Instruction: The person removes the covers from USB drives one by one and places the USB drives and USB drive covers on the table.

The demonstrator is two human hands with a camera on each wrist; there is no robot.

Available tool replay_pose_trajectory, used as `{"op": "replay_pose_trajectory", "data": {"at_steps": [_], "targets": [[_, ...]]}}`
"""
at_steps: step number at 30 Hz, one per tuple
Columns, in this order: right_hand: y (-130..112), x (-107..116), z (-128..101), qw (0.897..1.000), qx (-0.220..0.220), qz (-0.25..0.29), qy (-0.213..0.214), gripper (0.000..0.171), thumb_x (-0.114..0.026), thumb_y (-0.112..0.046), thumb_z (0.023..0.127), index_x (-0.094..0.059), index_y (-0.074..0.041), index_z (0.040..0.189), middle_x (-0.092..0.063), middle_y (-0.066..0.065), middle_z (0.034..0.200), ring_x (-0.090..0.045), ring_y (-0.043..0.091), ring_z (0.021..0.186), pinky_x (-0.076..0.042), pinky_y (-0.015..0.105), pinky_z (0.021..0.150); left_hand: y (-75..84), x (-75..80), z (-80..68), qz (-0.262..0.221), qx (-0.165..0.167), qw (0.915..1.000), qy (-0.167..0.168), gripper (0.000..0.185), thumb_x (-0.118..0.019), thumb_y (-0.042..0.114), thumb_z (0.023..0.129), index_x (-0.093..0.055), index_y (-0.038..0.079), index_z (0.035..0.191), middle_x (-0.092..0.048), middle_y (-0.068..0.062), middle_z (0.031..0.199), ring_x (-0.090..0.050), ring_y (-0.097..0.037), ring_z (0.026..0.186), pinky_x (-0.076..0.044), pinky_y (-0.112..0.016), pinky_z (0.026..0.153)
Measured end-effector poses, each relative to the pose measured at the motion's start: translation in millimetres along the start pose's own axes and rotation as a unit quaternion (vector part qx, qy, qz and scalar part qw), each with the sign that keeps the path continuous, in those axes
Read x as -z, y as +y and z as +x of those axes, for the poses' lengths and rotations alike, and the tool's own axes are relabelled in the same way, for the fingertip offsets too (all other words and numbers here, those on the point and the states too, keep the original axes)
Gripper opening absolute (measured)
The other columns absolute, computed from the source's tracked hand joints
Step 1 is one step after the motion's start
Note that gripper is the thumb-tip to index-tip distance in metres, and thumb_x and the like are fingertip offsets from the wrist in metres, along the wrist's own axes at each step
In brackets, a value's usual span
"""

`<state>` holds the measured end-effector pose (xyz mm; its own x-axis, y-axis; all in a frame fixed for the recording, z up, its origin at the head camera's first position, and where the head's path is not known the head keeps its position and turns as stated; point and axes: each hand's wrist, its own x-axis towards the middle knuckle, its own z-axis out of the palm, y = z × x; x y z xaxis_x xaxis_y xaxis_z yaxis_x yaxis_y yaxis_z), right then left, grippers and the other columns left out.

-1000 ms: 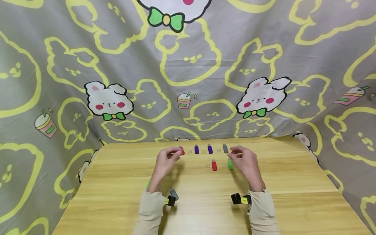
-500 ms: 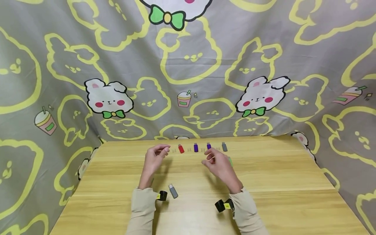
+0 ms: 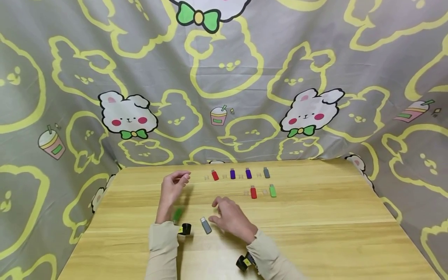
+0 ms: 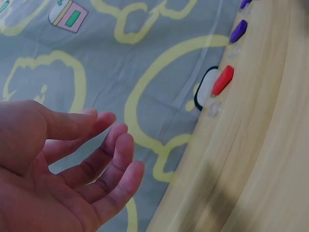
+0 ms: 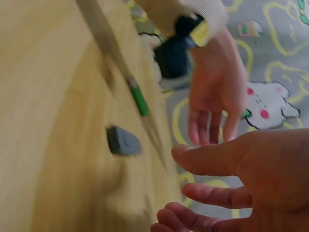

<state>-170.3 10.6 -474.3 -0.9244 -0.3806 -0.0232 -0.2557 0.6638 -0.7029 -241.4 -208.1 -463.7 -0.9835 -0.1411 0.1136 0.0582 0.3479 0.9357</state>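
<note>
Small USB-style drives lie on the wooden table (image 3: pixel 315 217). The far row holds a red drive (image 3: pixel 215 175), two purple drives (image 3: pixel 232 174) and a grey one (image 3: pixel 266 172). A red drive (image 3: pixel 253 192) and a green drive (image 3: pixel 272 190) lie in front of them. My right hand (image 3: pixel 214 212) hovers with relaxed, spread fingers just right of a grey drive (image 3: pixel 205 225), holding nothing. My left hand (image 3: pixel 182 179) is raised left of the far row, fingers loosely curved and empty. A green drive (image 3: pixel 177 213) lies by my left forearm. The right wrist view shows the grey drive (image 5: pixel 123 140) and green drive (image 5: pixel 140 99).
Small clear caps (image 3: pixel 259 175) lie between the drives in the rows. A grey cloth (image 3: pixel 70 77) with yellow rabbit outlines hangs behind and beside the table. The left wrist view shows the red drive (image 4: pixel 222 80) and a clear cap (image 4: pixel 213 108) at the table's far edge.
My right hand has swung left and toward me, from beside the green drive to beside the near grey drive. My left hand has drawn left, away from the far red drive.
</note>
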Motion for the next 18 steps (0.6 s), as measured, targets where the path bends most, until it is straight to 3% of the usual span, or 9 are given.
{"op": "replay_pose_trajectory", "data": {"at_steps": [6, 13, 18], "targets": [[-12, -22, 0, 0.999, 0.004, -0.048, 0.008, 0.034, -0.085, -0.02, 0.086, -0.066, -0.003, 0.109, -0.06, 0.006, 0.095, -0.055, 0.017, 0.076, -0.051, 0.031, 0.066, -2.1, 4.0, 2.1, 0.002, 0.0, 1.0, -0.004, 0.024, -0.065, 0.013, 0.102, -0.072, -0.005, 0.118, -0.072, -0.023, 0.109, -0.07, -0.032, 0.097, -0.058, -0.03, 0.084], [-17, -36, -2, 0.991, 0.047, -0.117, 0.05, 0.023, -0.087, -0.008, 0.077, -0.066, -0.006, 0.086, -0.056, 0.002, 0.079, -0.051, 0.012, 0.067, -0.045, 0.025, 0.057, -3.8, 6.4, 0.3, 0.008, 0.016, 0.9998, 0.0, 0.023, -0.066, 0.011, 0.101, -0.072, -0.002, 0.118, -0.072, -0.02, 0.109, -0.068, -0.036, 0.101, -0.054, -0.019, 0.077], [-15, -35, -1, 0.992, 0.07, -0.096, 0.05, 0.016, -0.08, 0.0, 0.081, -0.068, -0.008, 0.076, -0.059, -0.003, 0.071, -0.051, 0.007, 0.064, -0.046, 0.023, 0.058, -1.0, 5.7, -2.4, 0.002, 0.006, 1.0, -0.007, 0.023, -0.065, 0.01, 0.102, -0.071, -0.005, 0.118, -0.072, -0.022, 0.11, -0.069, -0.035, 0.1, -0.055, -0.019, 0.078]]}}
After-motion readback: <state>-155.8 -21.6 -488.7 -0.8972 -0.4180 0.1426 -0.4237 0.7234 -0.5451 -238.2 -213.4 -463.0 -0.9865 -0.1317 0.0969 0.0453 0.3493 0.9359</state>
